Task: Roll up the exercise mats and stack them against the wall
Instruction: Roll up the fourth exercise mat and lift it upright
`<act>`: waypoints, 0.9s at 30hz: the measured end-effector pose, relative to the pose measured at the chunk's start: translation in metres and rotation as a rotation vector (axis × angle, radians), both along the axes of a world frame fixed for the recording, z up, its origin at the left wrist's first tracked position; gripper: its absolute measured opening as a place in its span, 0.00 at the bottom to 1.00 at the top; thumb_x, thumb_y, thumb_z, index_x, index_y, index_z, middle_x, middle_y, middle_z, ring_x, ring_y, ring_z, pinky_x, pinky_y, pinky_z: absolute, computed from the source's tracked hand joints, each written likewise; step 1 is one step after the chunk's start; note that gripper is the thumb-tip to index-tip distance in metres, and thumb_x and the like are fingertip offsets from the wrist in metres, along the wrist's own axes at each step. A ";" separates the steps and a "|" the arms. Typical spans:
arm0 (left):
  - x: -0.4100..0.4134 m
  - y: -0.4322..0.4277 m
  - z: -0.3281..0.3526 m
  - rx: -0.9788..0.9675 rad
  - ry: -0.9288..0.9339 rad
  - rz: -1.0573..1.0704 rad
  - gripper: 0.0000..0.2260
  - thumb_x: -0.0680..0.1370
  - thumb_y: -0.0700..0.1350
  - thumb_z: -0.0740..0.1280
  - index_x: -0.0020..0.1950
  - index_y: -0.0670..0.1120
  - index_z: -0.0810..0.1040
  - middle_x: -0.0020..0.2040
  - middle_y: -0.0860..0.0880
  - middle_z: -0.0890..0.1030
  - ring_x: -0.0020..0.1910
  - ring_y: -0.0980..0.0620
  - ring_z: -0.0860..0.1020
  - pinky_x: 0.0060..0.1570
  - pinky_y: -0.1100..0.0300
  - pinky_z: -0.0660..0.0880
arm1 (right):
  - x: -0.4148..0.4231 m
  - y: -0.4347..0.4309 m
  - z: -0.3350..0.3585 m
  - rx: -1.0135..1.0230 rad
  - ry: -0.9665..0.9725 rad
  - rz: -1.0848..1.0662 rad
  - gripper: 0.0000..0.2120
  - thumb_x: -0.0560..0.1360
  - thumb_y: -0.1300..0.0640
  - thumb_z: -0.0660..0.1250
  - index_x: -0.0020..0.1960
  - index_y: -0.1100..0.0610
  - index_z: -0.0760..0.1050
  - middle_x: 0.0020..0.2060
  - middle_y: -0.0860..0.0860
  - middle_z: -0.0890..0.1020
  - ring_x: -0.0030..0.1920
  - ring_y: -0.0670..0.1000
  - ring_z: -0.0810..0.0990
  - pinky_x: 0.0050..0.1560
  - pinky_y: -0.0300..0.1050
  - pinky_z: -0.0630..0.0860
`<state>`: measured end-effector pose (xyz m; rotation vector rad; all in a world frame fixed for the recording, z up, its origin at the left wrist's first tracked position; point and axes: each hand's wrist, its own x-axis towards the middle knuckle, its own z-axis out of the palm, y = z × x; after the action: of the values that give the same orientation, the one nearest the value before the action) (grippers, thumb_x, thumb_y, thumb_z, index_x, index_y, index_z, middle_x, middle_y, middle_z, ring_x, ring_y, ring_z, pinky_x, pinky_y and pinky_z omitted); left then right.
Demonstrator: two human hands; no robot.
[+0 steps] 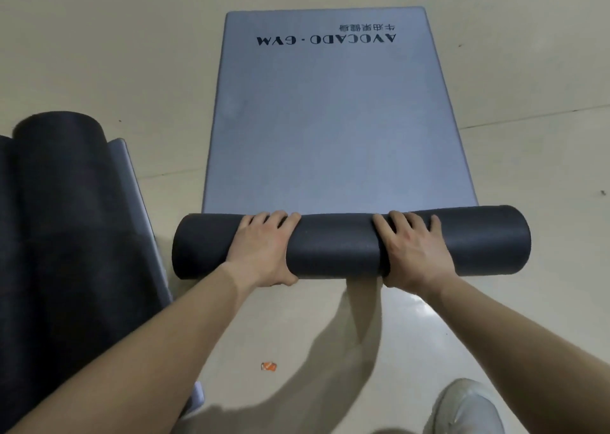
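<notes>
Floor (pixel 99 54): pale, smooth, slightly glossy, fills the frame. No wall in view, so the stacking spot can't be placed.

Grey mat (pixel 330 120): centre of frame, flat part runs from mid-frame to upper centre, printed logo at the far end. Near end is already wound into a dark roll (pixel 336 244) lying crosswise just below centre. Roughly a third rolled by my read; the rest lies flat.

Second mat (pixel 59 219): left edge of frame, dark underside up, partly rolled, grey edge showing. Apart from the first.

Left hand (pixel 264 249) and right hand (pixel 412 249): well apart, each draped palm-down over the roll with fingers curled over the far side and thumbs tucked under the near side, pressing rather than pinching.

Handling, judged: foam, light, soft, springy. It wants to unwind if released. The textured dark side should grip well. Hold wide, as now, either side of centre, so the ends don't telescope. Keep even pressure or the roll goes conical.

Shoe (pixel 468 407): lower right. Small orange scrap (pixel 269 366) on the floor, lower centre.
</notes>
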<state>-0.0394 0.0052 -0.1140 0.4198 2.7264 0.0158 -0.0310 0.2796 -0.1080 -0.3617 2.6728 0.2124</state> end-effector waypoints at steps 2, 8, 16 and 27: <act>0.042 0.003 0.006 0.010 -0.022 -0.001 0.49 0.63 0.69 0.71 0.79 0.52 0.57 0.74 0.51 0.68 0.73 0.45 0.67 0.75 0.47 0.60 | 0.028 0.007 0.010 -0.017 -0.066 0.014 0.52 0.62 0.40 0.76 0.78 0.47 0.52 0.68 0.51 0.70 0.67 0.58 0.71 0.71 0.66 0.64; 0.095 0.009 0.009 0.070 0.042 0.107 0.47 0.69 0.69 0.71 0.82 0.53 0.57 0.81 0.48 0.61 0.79 0.42 0.58 0.78 0.45 0.50 | 0.015 0.012 0.037 -0.056 -0.256 0.010 0.48 0.59 0.39 0.79 0.73 0.44 0.61 0.61 0.48 0.76 0.58 0.55 0.78 0.63 0.58 0.74; -0.016 0.004 0.046 0.189 -0.210 0.234 0.39 0.70 0.65 0.75 0.78 0.60 0.66 0.79 0.53 0.67 0.75 0.45 0.67 0.73 0.48 0.63 | 0.039 0.007 0.005 -0.063 0.157 -0.102 0.63 0.60 0.39 0.82 0.81 0.46 0.44 0.78 0.58 0.61 0.78 0.63 0.58 0.76 0.70 0.52; -0.085 0.003 0.010 0.040 -0.104 0.150 0.62 0.61 0.77 0.71 0.83 0.54 0.41 0.84 0.49 0.44 0.82 0.42 0.43 0.79 0.42 0.46 | -0.036 0.025 -0.005 -0.045 0.202 -0.062 0.67 0.61 0.29 0.78 0.83 0.52 0.42 0.82 0.57 0.50 0.82 0.61 0.47 0.77 0.72 0.47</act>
<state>-0.1242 0.0087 -0.1041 0.2185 2.6518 0.1286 -0.0666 0.3041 -0.1131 -0.2845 2.8867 0.1782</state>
